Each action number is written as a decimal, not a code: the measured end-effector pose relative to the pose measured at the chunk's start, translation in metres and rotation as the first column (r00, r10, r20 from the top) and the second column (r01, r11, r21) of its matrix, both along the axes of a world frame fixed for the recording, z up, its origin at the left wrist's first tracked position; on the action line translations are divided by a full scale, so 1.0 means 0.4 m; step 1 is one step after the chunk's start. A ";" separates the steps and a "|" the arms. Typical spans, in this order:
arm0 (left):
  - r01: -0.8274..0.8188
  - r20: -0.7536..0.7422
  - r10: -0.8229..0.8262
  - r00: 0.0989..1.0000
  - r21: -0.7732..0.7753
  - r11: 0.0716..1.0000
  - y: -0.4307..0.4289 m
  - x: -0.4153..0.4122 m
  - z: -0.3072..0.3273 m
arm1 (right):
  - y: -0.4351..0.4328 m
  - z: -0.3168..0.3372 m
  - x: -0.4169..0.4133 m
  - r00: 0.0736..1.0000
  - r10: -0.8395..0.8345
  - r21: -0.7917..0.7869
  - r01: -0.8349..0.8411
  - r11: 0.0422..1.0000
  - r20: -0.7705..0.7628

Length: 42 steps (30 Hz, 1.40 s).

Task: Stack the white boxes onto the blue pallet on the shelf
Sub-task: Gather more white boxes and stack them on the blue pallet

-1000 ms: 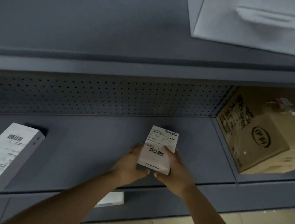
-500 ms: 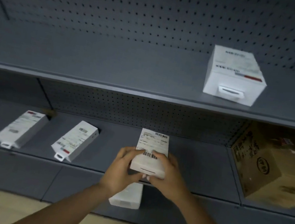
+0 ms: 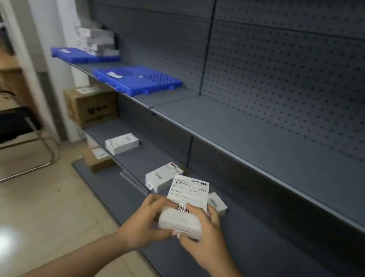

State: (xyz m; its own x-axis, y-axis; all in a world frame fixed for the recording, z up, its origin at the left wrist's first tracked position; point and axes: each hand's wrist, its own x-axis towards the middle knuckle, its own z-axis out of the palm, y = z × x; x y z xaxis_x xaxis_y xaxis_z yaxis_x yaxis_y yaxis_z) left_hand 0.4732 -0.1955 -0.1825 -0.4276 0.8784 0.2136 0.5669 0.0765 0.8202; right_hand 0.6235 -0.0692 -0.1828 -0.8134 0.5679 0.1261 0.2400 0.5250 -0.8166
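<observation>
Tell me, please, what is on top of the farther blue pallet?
On the farther blue pallet, a stack of white boxes sits at the back and a small white slip near the front. Anything behind the stack is covered.

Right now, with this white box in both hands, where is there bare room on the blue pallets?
The nearer blue pallet is mostly free right of a white slip. The farther blue pallet is crowded at the back by stacked white boxes; only its front strip is left. The grey shelf right of the nearer pallet is open.
</observation>
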 end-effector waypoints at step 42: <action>-0.405 -0.378 0.457 0.806 0.213 0.889 -0.544 -1.204 0.562 | -0.409 0.555 -1.337 0.904 0.371 0.402 -0.266 0.876 -0.212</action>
State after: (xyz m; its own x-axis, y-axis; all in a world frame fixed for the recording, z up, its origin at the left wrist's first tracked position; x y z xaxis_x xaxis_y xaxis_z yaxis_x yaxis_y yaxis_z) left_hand -0.0083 -0.4130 0.0423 -0.6074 0.5819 0.5407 0.7807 0.3119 0.5415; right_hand 0.0887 -0.2329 0.0392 -0.8438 0.1570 0.5131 -0.1963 0.7996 -0.5675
